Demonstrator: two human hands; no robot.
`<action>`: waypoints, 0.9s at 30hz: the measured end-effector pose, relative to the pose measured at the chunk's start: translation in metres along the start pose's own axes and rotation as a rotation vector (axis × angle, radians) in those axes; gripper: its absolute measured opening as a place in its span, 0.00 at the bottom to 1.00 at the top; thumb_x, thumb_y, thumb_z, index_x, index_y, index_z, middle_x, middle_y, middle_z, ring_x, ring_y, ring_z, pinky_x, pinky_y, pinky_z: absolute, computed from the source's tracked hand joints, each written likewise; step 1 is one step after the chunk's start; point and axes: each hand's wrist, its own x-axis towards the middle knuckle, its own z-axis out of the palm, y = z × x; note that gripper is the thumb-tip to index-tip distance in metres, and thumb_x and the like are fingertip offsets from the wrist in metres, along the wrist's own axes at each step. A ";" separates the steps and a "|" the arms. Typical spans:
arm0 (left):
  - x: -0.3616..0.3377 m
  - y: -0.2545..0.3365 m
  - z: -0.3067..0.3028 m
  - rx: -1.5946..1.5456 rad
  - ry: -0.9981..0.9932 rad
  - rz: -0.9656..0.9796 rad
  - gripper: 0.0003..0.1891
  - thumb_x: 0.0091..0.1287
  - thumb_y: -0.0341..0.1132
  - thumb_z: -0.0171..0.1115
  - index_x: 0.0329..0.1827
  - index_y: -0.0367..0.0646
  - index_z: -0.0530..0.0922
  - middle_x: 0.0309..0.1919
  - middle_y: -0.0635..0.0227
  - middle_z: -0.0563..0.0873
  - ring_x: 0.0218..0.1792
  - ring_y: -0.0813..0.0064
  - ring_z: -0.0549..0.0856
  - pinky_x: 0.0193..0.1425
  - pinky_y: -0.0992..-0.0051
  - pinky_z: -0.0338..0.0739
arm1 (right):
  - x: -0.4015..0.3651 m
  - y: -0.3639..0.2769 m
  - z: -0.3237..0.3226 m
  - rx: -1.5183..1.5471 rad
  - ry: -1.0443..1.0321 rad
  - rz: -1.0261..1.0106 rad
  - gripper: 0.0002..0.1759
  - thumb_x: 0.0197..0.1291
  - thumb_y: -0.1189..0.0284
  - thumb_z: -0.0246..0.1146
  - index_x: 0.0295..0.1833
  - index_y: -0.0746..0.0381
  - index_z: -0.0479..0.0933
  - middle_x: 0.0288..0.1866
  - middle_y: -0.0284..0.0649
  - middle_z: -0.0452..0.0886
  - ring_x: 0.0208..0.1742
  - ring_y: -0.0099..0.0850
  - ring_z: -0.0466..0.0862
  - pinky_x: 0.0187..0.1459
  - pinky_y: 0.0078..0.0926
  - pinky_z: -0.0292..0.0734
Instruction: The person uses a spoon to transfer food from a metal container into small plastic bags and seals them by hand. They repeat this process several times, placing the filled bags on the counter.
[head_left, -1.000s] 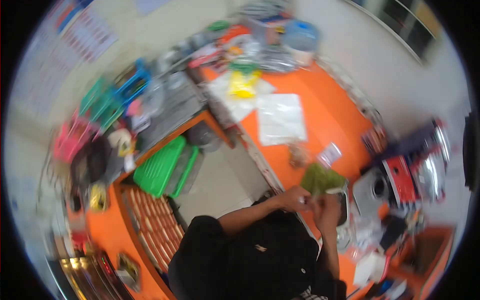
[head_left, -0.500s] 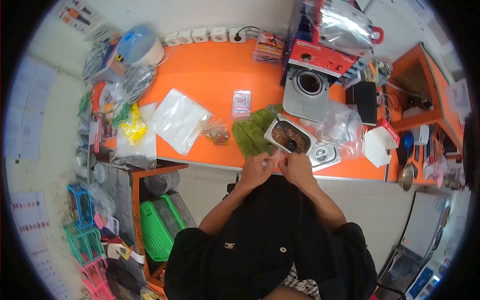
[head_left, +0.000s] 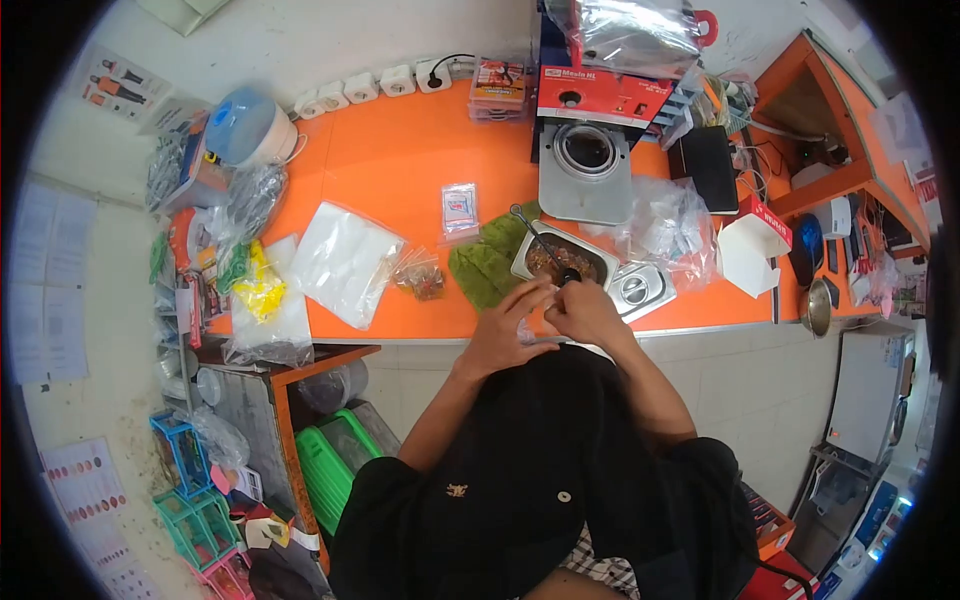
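Note:
My left hand (head_left: pixel 503 332) is at the table's front edge, curved around a small clear plastic bag (head_left: pixel 525 331), thumb and fingers apart on either side. Beside it my right hand (head_left: pixel 586 312) is closed, its fingertips pinching at the bag; the exact grip is partly hidden. Just beyond stands a rectangular metal container (head_left: pixel 606 268) of reddish-brown food in pieces. A ladle (head_left: pixel 541 238) with a black bowl leans in it, close to my right fingers. Green leaves (head_left: pixel 482 270) lie left of the container, and a metal lid (head_left: pixel 643 288) is to its right.
A sealing machine (head_left: pixel 585 185) stands behind the container. Clear plastic sheets (head_left: pixel 345 262), a small filled bag (head_left: pixel 420 276) and a packet (head_left: pixel 460 210) lie left on the orange table (head_left: pixel 385 150). Crumpled plastic (head_left: pixel 672 228) and a white-red box (head_left: pixel 750 250) are at right.
My left hand has opened out from a pinch, its fingers stretching forward around the bag. My right hand stays closed close by. The whole view has shifted slightly.

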 end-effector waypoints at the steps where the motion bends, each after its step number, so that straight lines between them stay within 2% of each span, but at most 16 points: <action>1: -0.009 -0.010 -0.003 0.006 -0.068 -0.029 0.25 0.52 0.36 0.80 0.53 0.43 0.83 0.47 0.58 0.87 0.46 0.57 0.88 0.49 0.65 0.83 | 0.001 0.001 0.000 0.026 -0.075 -0.130 0.18 0.59 0.60 0.65 0.27 0.65 0.85 0.24 0.52 0.84 0.31 0.54 0.86 0.39 0.48 0.83; 2: -0.018 -0.018 -0.007 0.011 -0.136 -0.062 0.28 0.51 0.35 0.81 0.57 0.42 0.83 0.49 0.56 0.87 0.48 0.58 0.88 0.53 0.66 0.82 | 0.006 0.002 -0.003 0.022 -0.087 -0.135 0.18 0.59 0.60 0.65 0.27 0.65 0.85 0.24 0.52 0.84 0.31 0.54 0.86 0.39 0.48 0.83; 4: -0.029 -0.027 -0.016 0.016 -0.101 -0.155 0.29 0.50 0.35 0.82 0.56 0.41 0.83 0.49 0.56 0.87 0.48 0.58 0.88 0.54 0.66 0.82 | 0.028 0.001 -0.018 0.292 -0.338 -0.104 0.21 0.63 0.58 0.64 0.27 0.65 0.85 0.27 0.53 0.85 0.34 0.53 0.87 0.41 0.45 0.82; 5: -0.033 -0.029 -0.021 0.021 -0.077 -0.235 0.29 0.49 0.35 0.83 0.56 0.41 0.82 0.49 0.57 0.87 0.48 0.58 0.88 0.55 0.65 0.81 | 0.043 0.008 -0.013 0.232 -0.301 0.083 0.20 0.67 0.57 0.63 0.34 0.64 0.85 0.33 0.54 0.86 0.38 0.53 0.87 0.43 0.45 0.82; 6: -0.037 -0.029 -0.024 0.022 -0.069 -0.244 0.29 0.49 0.35 0.83 0.56 0.41 0.82 0.49 0.57 0.87 0.48 0.58 0.88 0.55 0.65 0.81 | 0.055 0.019 0.002 0.229 -0.311 0.079 0.20 0.67 0.57 0.63 0.34 0.64 0.85 0.33 0.54 0.86 0.38 0.53 0.87 0.43 0.45 0.82; 8: -0.037 -0.029 -0.030 0.045 0.000 -0.236 0.31 0.48 0.36 0.84 0.56 0.40 0.82 0.48 0.56 0.87 0.48 0.59 0.88 0.55 0.66 0.81 | 0.073 0.040 0.035 0.017 0.207 0.017 0.18 0.66 0.59 0.64 0.41 0.66 0.83 0.39 0.57 0.86 0.41 0.54 0.87 0.43 0.48 0.82; 12: -0.048 -0.034 -0.027 0.041 0.022 -0.232 0.30 0.48 0.36 0.85 0.55 0.40 0.83 0.46 0.58 0.88 0.46 0.63 0.88 0.54 0.68 0.81 | 0.085 0.040 0.041 -0.121 0.103 0.044 0.17 0.64 0.63 0.65 0.44 0.69 0.81 0.41 0.57 0.86 0.42 0.55 0.87 0.44 0.49 0.82; 15: -0.061 -0.037 -0.026 -0.023 0.041 -0.354 0.29 0.48 0.39 0.85 0.54 0.41 0.84 0.48 0.56 0.88 0.49 0.58 0.89 0.54 0.66 0.82 | 0.072 0.034 0.021 -0.263 0.130 -0.040 0.12 0.63 0.69 0.65 0.42 0.70 0.81 0.43 0.58 0.85 0.42 0.56 0.86 0.44 0.51 0.81; 17: -0.063 -0.039 -0.025 -0.004 0.102 -0.374 0.30 0.48 0.38 0.85 0.54 0.40 0.84 0.48 0.55 0.89 0.50 0.61 0.89 0.54 0.67 0.82 | 0.065 0.032 0.005 -0.060 0.276 -0.168 0.09 0.63 0.73 0.64 0.43 0.69 0.81 0.43 0.57 0.84 0.41 0.56 0.85 0.44 0.50 0.80; 21: -0.067 -0.037 -0.022 -0.059 0.101 -0.417 0.31 0.47 0.36 0.86 0.55 0.39 0.84 0.48 0.54 0.89 0.50 0.63 0.89 0.55 0.68 0.82 | 0.054 0.049 0.039 0.050 0.328 -0.307 0.07 0.65 0.77 0.63 0.44 0.69 0.82 0.43 0.51 0.86 0.41 0.51 0.86 0.44 0.44 0.81; 23: -0.068 -0.041 -0.021 -0.042 0.092 -0.420 0.31 0.47 0.36 0.85 0.56 0.39 0.84 0.49 0.54 0.89 0.51 0.63 0.89 0.55 0.68 0.82 | 0.052 0.050 0.048 0.073 0.315 -0.362 0.07 0.65 0.76 0.63 0.42 0.69 0.82 0.39 0.50 0.86 0.38 0.50 0.86 0.41 0.42 0.81; 24: -0.065 -0.041 -0.023 -0.039 0.095 -0.421 0.31 0.47 0.36 0.85 0.56 0.39 0.84 0.49 0.54 0.89 0.51 0.63 0.89 0.55 0.68 0.82 | 0.052 0.044 0.045 0.075 0.314 -0.366 0.07 0.65 0.76 0.63 0.42 0.69 0.82 0.39 0.50 0.86 0.38 0.50 0.86 0.41 0.42 0.81; 26: -0.063 -0.038 -0.024 -0.040 0.078 -0.444 0.31 0.47 0.36 0.85 0.56 0.39 0.84 0.49 0.53 0.88 0.51 0.61 0.89 0.55 0.68 0.82 | 0.043 0.035 0.036 0.123 0.377 -0.155 0.06 0.66 0.76 0.62 0.41 0.68 0.82 0.33 0.49 0.86 0.34 0.49 0.86 0.38 0.40 0.80; 27: -0.061 -0.040 -0.023 -0.041 0.072 -0.444 0.31 0.47 0.36 0.85 0.56 0.39 0.84 0.49 0.53 0.88 0.51 0.61 0.89 0.55 0.68 0.82 | 0.044 0.041 0.039 0.123 0.379 -0.150 0.06 0.66 0.76 0.62 0.41 0.68 0.82 0.33 0.49 0.86 0.34 0.49 0.86 0.38 0.40 0.80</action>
